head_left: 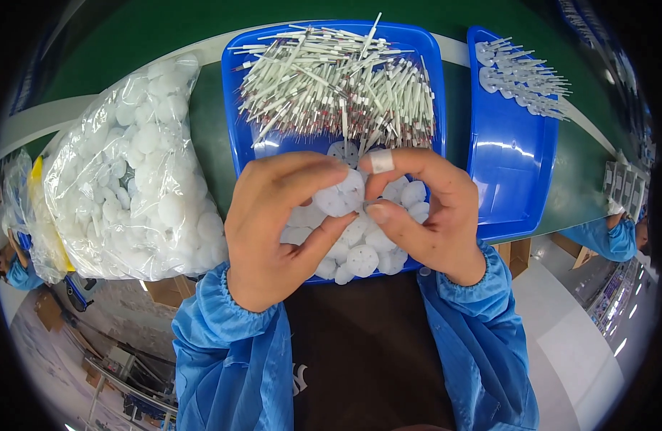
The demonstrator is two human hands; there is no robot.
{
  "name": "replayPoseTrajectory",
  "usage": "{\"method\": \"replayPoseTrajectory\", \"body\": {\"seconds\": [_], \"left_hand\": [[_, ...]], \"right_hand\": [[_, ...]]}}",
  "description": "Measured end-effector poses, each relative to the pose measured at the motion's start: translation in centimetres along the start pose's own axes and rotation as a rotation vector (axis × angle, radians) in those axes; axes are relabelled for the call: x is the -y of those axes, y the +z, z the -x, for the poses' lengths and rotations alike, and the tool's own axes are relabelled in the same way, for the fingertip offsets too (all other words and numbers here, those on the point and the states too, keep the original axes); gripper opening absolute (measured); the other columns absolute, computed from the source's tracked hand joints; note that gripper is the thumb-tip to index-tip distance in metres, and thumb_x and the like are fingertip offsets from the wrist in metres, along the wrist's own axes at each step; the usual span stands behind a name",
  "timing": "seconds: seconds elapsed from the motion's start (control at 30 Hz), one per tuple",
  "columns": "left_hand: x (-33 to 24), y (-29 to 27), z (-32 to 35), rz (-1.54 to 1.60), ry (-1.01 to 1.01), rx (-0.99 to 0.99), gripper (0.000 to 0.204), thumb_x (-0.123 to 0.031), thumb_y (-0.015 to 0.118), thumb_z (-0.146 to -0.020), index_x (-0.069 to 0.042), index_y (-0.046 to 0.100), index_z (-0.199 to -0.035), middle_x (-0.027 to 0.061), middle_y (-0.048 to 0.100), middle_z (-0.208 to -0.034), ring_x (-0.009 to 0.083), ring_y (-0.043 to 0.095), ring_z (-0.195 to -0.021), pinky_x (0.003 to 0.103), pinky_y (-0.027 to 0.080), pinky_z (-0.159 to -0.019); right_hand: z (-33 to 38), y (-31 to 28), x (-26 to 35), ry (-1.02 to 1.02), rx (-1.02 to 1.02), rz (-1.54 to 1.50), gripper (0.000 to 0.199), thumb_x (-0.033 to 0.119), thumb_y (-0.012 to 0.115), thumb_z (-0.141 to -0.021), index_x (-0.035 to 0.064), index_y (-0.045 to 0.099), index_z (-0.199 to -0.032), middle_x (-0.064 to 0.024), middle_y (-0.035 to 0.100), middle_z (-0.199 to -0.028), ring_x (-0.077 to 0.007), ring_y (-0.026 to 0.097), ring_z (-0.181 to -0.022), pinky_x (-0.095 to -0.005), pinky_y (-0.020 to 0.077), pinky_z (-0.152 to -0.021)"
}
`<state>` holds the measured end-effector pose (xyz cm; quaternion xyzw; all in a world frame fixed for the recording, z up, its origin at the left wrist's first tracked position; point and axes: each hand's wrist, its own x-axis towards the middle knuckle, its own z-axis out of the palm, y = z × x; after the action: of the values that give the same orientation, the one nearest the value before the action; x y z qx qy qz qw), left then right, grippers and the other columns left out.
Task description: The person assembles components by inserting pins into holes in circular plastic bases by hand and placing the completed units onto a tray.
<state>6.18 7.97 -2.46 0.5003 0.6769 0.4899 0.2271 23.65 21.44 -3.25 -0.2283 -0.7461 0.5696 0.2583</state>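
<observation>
Between the thumb and fingers of my left hand (277, 223) is a white, translucent round plastic disc (340, 194) with small holes. My right hand (428, 215) is closed in a pinch against the right edge of that disc; its fingertips hide whatever is between them. White tape wraps one of its fingers. Both hands are over the near half of a blue tray (232, 136), above a heap of loose white discs (362, 260). In the tray's far half lies a thick pile of thin white sticks (338, 82) with dark, reddish wire-like ends.
A clear plastic bag (133, 172) full of white discs stands at the left. On the right, a second blue tray (510, 172) holds discs with sticks attached (521, 79) at its far end. Other people in blue sleeves (605, 239) are at both sides.
</observation>
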Motion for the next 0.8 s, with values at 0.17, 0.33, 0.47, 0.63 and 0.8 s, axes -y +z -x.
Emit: {"method": "replayPoseTrajectory", "body": {"seconds": [0.17, 0.33, 0.47, 0.63, 0.8], "left_hand": [[0.1, -0.1, -0.1, -0.064, 0.165, 0.073, 0.055, 0.0, 0.091, -0.074, -0.003, 0.07, -0.125, 0.0173, 0.07, -0.124, 0.0321, 0.07, -0.111, 0.039, 0.056, -0.095], [-0.3, 0.2, 0.0, -0.043, 0.172, 0.072, 0.054, -0.001, 0.091, -0.074, -0.003, 0.071, -0.124, 0.0174, 0.071, -0.122, 0.0327, 0.07, -0.11, 0.04, 0.056, -0.093], [-0.4, 0.7, 0.0, -0.088, 0.226, -0.042, 0.055, -0.001, 0.091, -0.068, -0.008, 0.076, -0.12, 0.0079, 0.074, -0.118, 0.0281, 0.071, -0.101, 0.038, 0.055, -0.084], [-0.1, 0.9, 0.0, -0.071, 0.248, -0.06, 0.054, 0.0, 0.09, -0.068, -0.008, 0.076, -0.119, 0.0079, 0.074, -0.117, 0.0281, 0.071, -0.098, 0.038, 0.055, -0.082], [0.1, 0.9, -0.1, -0.064, 0.253, -0.057, 0.054, 0.001, 0.089, -0.068, -0.007, 0.075, -0.12, 0.0092, 0.075, -0.119, 0.0287, 0.071, -0.098, 0.038, 0.056, -0.083]], "right_hand": [[0.7, 0.0, 0.5, 0.145, 0.007, -0.164, 0.036, 0.001, 0.084, -0.087, 0.0025, 0.071, -0.121, -0.0083, 0.079, -0.092, -0.0142, 0.076, -0.09, -0.0284, 0.0565, -0.084], [1.0, -0.3, 0.1, 0.161, 0.027, -0.282, 0.038, -0.001, 0.084, -0.087, 0.0003, 0.069, -0.121, -0.0075, 0.079, -0.099, -0.0131, 0.075, -0.093, -0.0282, 0.0568, -0.086], [0.9, 0.1, 0.0, 0.127, 0.076, -0.242, 0.041, -0.001, 0.085, -0.087, 0.0004, 0.066, -0.124, -0.0083, 0.077, -0.108, -0.0134, 0.074, -0.097, -0.0295, 0.0569, -0.088], [1.4, -0.1, -0.9, 0.118, 0.109, -0.434, 0.043, -0.003, 0.079, -0.091, -0.001, 0.061, -0.129, -0.0102, 0.07, -0.119, -0.0158, 0.07, -0.11, -0.0318, 0.0547, -0.097], [1.4, 0.1, -0.2, 0.156, 0.089, -0.438, 0.039, -0.004, 0.076, -0.092, -0.002, 0.06, -0.127, -0.0101, 0.07, -0.117, -0.0157, 0.069, -0.11, -0.0324, 0.0538, -0.099]]}}
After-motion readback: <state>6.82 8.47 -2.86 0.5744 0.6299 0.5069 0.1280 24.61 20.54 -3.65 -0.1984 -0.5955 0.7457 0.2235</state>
